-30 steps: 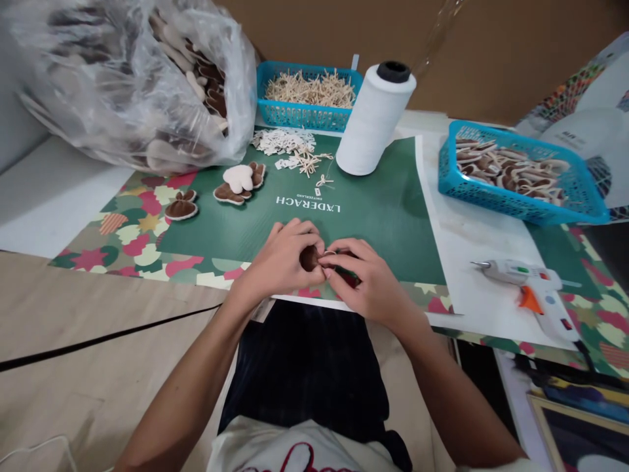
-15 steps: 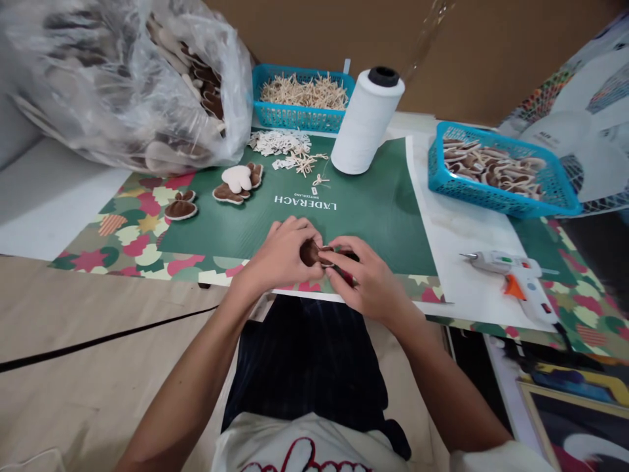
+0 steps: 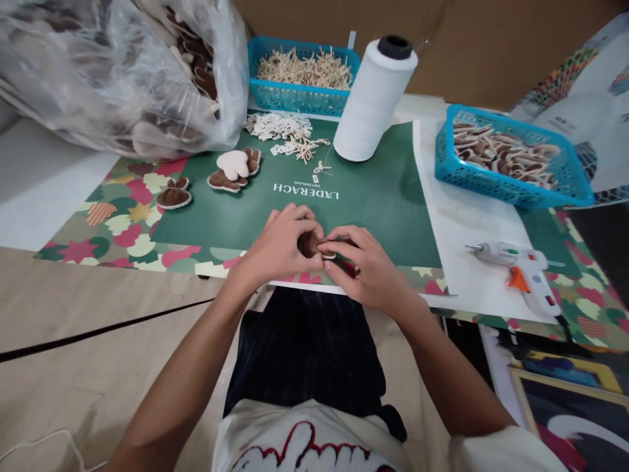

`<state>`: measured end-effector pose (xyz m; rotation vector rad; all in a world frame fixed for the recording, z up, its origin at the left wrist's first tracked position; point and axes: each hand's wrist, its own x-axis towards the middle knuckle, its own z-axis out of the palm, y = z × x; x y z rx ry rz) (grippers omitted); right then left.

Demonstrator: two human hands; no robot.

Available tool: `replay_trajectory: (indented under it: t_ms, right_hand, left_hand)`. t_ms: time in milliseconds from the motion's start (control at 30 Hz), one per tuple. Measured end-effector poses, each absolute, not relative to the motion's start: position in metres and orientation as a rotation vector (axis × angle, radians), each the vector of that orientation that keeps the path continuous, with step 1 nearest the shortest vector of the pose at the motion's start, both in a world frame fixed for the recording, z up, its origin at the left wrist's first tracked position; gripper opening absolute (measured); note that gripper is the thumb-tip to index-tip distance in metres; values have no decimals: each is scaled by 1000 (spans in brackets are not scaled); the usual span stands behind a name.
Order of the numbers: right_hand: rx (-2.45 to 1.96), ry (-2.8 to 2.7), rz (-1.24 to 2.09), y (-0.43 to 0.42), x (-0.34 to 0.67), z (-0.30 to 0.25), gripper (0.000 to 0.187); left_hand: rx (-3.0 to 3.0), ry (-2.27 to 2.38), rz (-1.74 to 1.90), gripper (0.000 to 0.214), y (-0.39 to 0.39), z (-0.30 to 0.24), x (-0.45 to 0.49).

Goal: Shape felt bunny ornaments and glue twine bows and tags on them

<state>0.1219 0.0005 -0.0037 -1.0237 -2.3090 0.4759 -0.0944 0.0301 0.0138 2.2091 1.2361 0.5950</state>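
Both hands at the near edge of the tabletop (image 3: 472,226), on one brown plush piece (image 3: 308,245). Left hand (image 3: 287,242) curled around it, thumb against fingers; right hand (image 3: 366,269) pinching its right end with fingertips. Grip detail partly hidden by fingers.

Under the hands: green Läderach sheet (image 3: 230,226), patterned border, lettering upside down. Right: white glue gun (image 3: 525,262), orange trigger, lying on its side. Left: one brown plush (image 3: 174,195) alone, then a small plush stack (image 3: 232,167), cream piece on top.

Farther: one tagged bow (image 3: 322,168), loose bows (image 3: 305,149), white label pile (image 3: 280,124), tilted-looking thread cone (image 3: 373,101). Right blue basket (image 3: 506,185) holds brown-and-cream pieces; rear blue basket (image 3: 295,98) holds beige bows. Clear plastic bag (image 3: 122,85) of plush, far left.
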Motion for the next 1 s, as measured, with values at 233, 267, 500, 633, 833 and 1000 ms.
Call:
replay_trajectory:
  t_ms: [233,267,500,633,833,1000]
  right_hand:
    - [-1019,-2156,607,-1,125,-2,22]
    - [-1036,-2078,649,-1,127,-1,21]
    - [-1134,-1921,708,0,128,8,19]
    - [-1077,-2050,637,3,121,7,16]
    - [-1058,-2227,538,5,118,-6,20]
    - [-1077,-2330,420,4,118,-7,25]
  left_hand:
    - [2143,1218,537,3,36,20,-92]
    - [2144,1213,540,3,36,20,-92]
    - [2205,1230,524,5,36,19,-91]
    - [2227,1231,538,7,34,17,-91]
    - [2190,1237,556,15,33,14,-97]
    - [2183,1138,569,33,33,15,-107]
